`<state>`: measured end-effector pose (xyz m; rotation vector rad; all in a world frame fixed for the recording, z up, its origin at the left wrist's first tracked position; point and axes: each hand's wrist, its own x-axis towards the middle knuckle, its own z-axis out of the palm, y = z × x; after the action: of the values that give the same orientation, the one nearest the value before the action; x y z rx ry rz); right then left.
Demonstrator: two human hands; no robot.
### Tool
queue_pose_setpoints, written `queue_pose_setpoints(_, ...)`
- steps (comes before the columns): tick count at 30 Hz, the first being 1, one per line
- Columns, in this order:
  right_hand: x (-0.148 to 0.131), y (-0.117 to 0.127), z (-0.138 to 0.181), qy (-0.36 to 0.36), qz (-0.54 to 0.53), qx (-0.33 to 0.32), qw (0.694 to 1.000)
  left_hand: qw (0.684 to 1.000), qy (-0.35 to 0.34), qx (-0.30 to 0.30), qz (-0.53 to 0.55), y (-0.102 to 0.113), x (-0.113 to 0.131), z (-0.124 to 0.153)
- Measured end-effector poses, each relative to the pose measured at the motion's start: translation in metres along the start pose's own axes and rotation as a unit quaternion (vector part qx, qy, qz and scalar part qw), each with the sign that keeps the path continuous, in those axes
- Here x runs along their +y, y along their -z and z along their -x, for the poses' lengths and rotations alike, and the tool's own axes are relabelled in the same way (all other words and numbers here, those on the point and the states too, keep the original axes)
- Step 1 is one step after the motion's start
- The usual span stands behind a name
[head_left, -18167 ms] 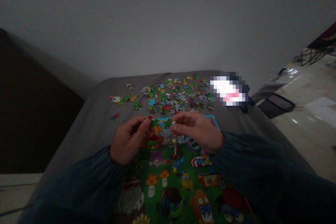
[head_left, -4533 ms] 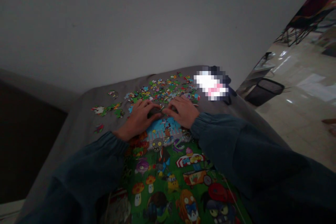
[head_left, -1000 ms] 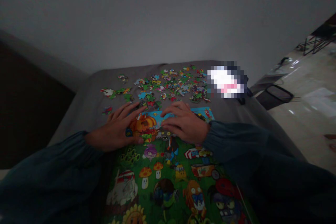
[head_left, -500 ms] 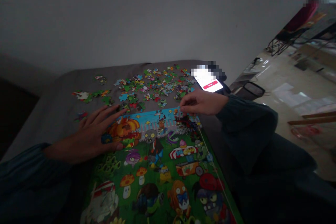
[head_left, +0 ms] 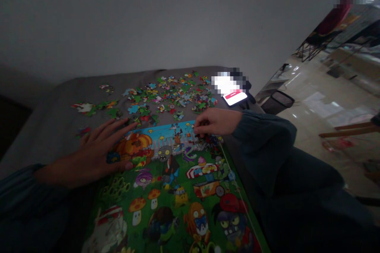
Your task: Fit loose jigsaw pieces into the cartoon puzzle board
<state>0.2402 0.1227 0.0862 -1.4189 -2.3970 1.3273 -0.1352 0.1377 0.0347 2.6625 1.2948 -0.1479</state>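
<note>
A colourful cartoon jigsaw puzzle [head_left: 166,213] with a green lower part and a blue strip at its far edge lies on a grey cloth. My left hand [head_left: 97,148] rests flat over its far left corner, fingers spread and thumb across the orange pumpkin picture. At the far right part of the puzzle, my right hand [head_left: 216,122] is closed in a pinch on a puzzle piece, mostly hidden by the fingers. The fingertips are down at the puzzle's surface. Beyond both hands lie many loose puzzle pieces [head_left: 178,97] in a scattered heap.
A phone with a lit screen [head_left: 236,98] lies to the right of the loose pieces. A few pieces [head_left: 84,107] lie apart on the left of the grey cloth [head_left: 56,114]. Behind rises a plain wall [head_left: 154,19]; a shiny floor [head_left: 308,99] shows at right.
The whole view has shifted slightly, moving everything a little left in the picture. My right hand stays pinched at the puzzle's far right, its fingertips a little lower. My left hand keeps its place.
</note>
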Motion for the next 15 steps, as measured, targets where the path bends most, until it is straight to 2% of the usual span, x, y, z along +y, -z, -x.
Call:
queue_pose_setpoints(9, 0.002, -0.002, -0.002, 0.011, 0.040, 0.006, 0.999, 1.000, -0.012, 0.021, 0.005, 0.001, 0.005, 0.002)
queue_pose_setpoints(12, -0.003, -0.009, -0.003, 0.033, 0.052, 0.030, 0.998, 1.000, -0.005, 0.012, 0.021, 0.003, 0.007, 0.002)
queue_pose_setpoints(15, -0.015, -0.026, -0.009, 0.074, 0.050, 0.072, 0.993, 0.999, 0.016, -0.017, 0.044, 0.007, 0.011, 0.002)
